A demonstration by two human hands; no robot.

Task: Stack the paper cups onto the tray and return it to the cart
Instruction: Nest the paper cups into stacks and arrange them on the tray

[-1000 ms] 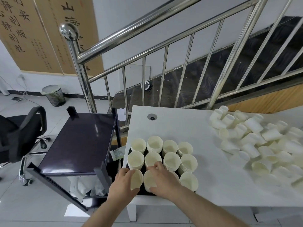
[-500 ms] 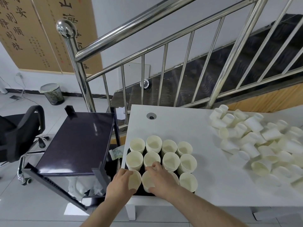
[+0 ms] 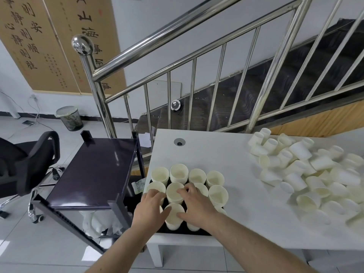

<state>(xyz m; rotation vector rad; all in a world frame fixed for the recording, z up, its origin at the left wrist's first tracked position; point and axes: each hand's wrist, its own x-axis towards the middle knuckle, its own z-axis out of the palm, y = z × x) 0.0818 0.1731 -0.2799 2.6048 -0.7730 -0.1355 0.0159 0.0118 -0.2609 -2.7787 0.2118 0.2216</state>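
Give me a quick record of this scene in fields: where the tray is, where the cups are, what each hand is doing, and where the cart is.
tray: black, on the white table's near left corner
stacked cups: upright in rows on the tray
loose cups: heaped on the table's right side
left hand: fingers on the cups at the tray's left
right hand: fingers spread over the middle cups
cart: left of the table, dark top shelf

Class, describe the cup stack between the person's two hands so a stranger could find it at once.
Start at the white table, then the black tray at its near left corner. Of the upright cup stacks there, it is the near-edge cup stack, the only one flanked by the left hand and right hand.
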